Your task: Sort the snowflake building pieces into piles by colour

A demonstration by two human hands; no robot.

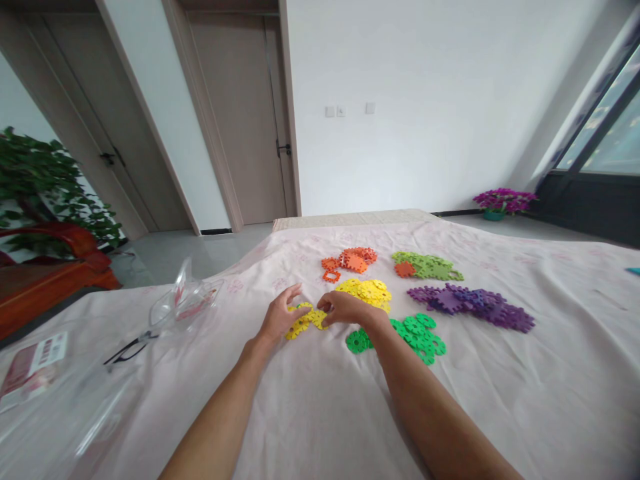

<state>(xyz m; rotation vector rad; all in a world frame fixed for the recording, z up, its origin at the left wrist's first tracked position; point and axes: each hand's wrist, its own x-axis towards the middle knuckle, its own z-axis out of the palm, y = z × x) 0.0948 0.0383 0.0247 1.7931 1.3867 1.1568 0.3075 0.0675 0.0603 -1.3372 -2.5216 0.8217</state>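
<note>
Between my hands lies a small row of notched yellow plastic discs [299, 327] on the cloth. My left hand [278, 315] rests at the row's left end, fingers apart and thumb stretched over the discs. At the other end, my right hand [346, 307] has curled fingers and thumb closed on the edge of a yellow disc [319, 320]. Just behind the right hand is a heap of yellow discs [371, 291]. Green discs [419, 337] lie on both sides of the right forearm, partly hidden by it.
Farther back are orange pieces [356, 259] and light green pieces [427, 266] with an orange one among them. Purple pieces [470, 303] spread to the right. At left lie eyeglasses [131, 348], a clear plastic package [183, 303] and a clear bag with a printed label [37, 367].
</note>
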